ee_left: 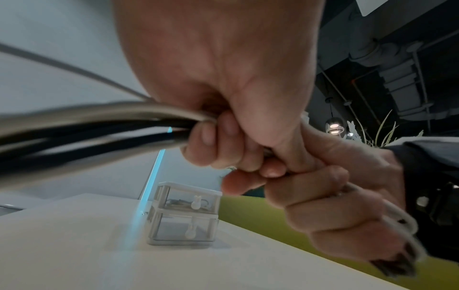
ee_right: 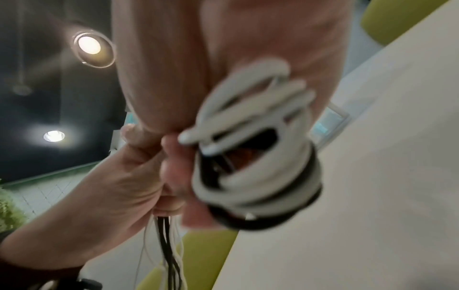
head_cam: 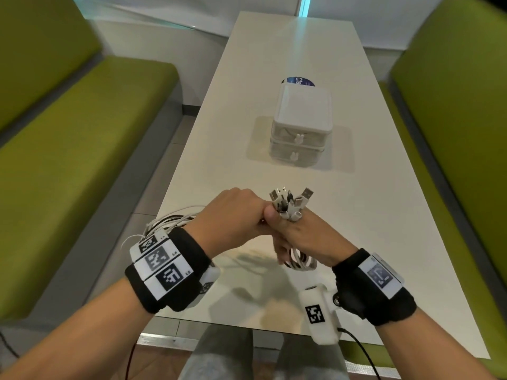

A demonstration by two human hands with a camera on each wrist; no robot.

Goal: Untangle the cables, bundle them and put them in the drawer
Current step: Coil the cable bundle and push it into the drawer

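Both hands hold one bunch of white and black cables above the near end of the table (head_cam: 356, 187). My right hand (head_cam: 299, 237) grips the bunch, with several USB plugs (head_cam: 290, 201) sticking up past its thumb. White coils (head_cam: 300, 260) are wound around its fingers; the right wrist view shows these coils (ee_right: 255, 157) blurred. My left hand (head_cam: 233, 212) is curled round the loose strands (head_cam: 170, 223), which trail back over its wrist. Close up, the strands (ee_left: 99, 129) run out left of the left hand (ee_left: 223, 117). The small clear two-drawer box (head_cam: 300, 127) stands mid-table, both drawers closed.
Green benches (head_cam: 68, 160) flank the table on both sides (head_cam: 452, 133). A blue and white round item (head_cam: 299, 80) lies behind the drawer box. The box (ee_left: 183, 213) holds some cables in its upper drawer. My knees show below the table's near edge.
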